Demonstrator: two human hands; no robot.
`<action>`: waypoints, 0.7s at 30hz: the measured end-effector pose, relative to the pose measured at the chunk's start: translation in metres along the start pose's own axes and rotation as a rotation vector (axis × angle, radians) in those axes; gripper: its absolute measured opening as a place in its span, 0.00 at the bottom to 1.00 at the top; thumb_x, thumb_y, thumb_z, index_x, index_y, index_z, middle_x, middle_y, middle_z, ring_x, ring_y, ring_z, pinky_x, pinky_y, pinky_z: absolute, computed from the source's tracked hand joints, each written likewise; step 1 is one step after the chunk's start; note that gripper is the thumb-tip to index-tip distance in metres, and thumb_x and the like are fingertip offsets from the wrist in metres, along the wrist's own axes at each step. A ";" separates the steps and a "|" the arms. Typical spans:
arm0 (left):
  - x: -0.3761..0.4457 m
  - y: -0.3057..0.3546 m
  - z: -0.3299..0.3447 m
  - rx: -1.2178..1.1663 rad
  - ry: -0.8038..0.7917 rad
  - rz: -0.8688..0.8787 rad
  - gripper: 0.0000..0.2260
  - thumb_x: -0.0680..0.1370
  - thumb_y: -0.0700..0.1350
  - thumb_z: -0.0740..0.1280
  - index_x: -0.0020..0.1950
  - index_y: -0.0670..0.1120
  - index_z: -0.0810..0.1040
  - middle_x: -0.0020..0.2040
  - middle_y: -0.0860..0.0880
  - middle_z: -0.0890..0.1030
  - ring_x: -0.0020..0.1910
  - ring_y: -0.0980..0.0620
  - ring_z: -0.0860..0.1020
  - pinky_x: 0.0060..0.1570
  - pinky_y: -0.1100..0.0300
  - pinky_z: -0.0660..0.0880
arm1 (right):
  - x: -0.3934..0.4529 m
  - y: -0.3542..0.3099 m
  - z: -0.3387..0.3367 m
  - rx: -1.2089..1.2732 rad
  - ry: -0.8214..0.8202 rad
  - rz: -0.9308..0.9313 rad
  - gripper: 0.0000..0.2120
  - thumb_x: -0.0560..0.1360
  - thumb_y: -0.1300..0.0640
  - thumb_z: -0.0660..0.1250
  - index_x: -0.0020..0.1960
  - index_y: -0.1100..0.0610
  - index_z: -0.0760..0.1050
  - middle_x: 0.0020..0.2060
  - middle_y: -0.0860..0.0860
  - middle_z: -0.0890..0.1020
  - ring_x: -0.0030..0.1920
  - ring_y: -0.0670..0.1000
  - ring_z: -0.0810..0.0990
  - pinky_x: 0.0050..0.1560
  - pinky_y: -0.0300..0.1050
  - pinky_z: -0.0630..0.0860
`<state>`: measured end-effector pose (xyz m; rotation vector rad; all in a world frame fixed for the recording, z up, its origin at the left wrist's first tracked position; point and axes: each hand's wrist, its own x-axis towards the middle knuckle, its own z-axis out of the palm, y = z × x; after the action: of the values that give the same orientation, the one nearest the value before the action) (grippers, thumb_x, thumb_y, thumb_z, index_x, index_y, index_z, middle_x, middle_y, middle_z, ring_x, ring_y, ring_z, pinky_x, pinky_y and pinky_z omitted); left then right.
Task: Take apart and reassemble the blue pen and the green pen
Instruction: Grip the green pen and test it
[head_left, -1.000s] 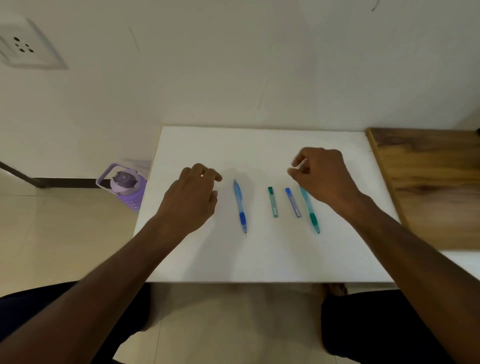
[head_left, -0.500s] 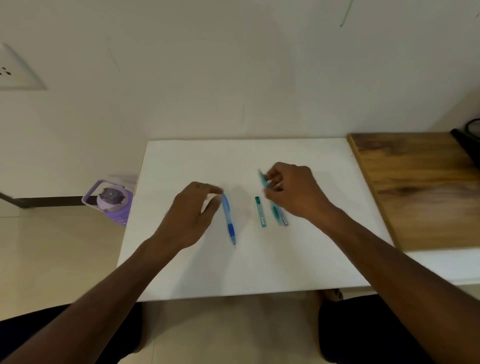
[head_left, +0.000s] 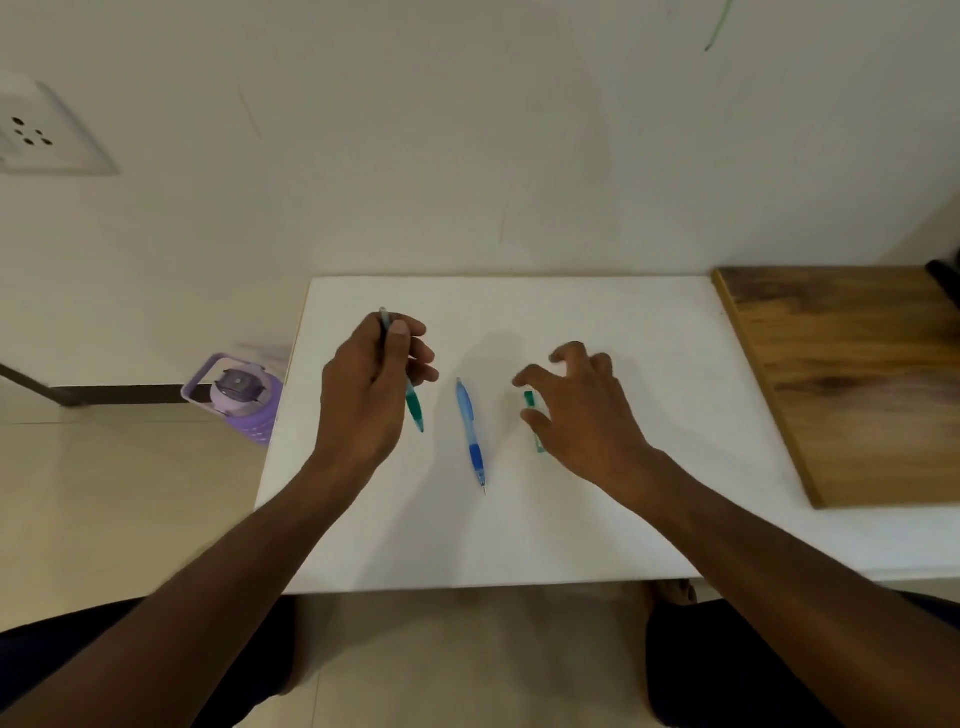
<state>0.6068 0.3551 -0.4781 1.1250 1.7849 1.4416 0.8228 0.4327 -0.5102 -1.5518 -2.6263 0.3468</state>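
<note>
My left hand is closed around the green pen, which points down toward the white table, its tip just above the surface. The blue pen lies flat in the middle of the table, tip toward me, between my two hands. My right hand hovers with fingers spread over a small green case, which it partly hides. Whether the fingers touch that case I cannot tell. A small blue case seen earlier is hidden under this hand.
A wooden board lies on the table's right side. On the floor left of the table stands a purple water bottle. The wall rises right behind the table's far edge.
The green pen went from my right hand on the right side to my left hand on the left. My right hand let go and now spreads over the small cases.
</note>
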 end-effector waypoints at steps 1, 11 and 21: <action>0.001 0.000 -0.001 -0.012 0.004 -0.002 0.13 0.88 0.51 0.58 0.55 0.49 0.80 0.42 0.57 0.85 0.42 0.52 0.86 0.51 0.55 0.84 | -0.001 0.005 0.002 0.029 -0.033 0.033 0.17 0.81 0.47 0.71 0.69 0.43 0.75 0.65 0.53 0.70 0.65 0.56 0.72 0.56 0.46 0.78; 0.001 0.001 0.005 0.054 -0.043 -0.012 0.12 0.88 0.52 0.58 0.53 0.53 0.79 0.44 0.56 0.85 0.39 0.54 0.84 0.42 0.64 0.82 | 0.018 0.066 -0.022 0.261 -0.112 0.162 0.13 0.77 0.63 0.76 0.61 0.54 0.83 0.54 0.57 0.79 0.46 0.57 0.85 0.30 0.32 0.78; 0.004 0.030 0.015 -0.571 -0.083 -0.232 0.21 0.87 0.58 0.55 0.40 0.50 0.76 0.29 0.55 0.66 0.27 0.57 0.64 0.29 0.62 0.68 | 0.007 0.005 0.003 0.305 0.206 -0.152 0.18 0.84 0.57 0.65 0.74 0.55 0.75 0.71 0.55 0.77 0.72 0.55 0.75 0.74 0.46 0.70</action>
<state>0.6249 0.3678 -0.4527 0.6477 1.2700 1.5882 0.8228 0.4406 -0.5145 -1.2159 -2.3810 0.5174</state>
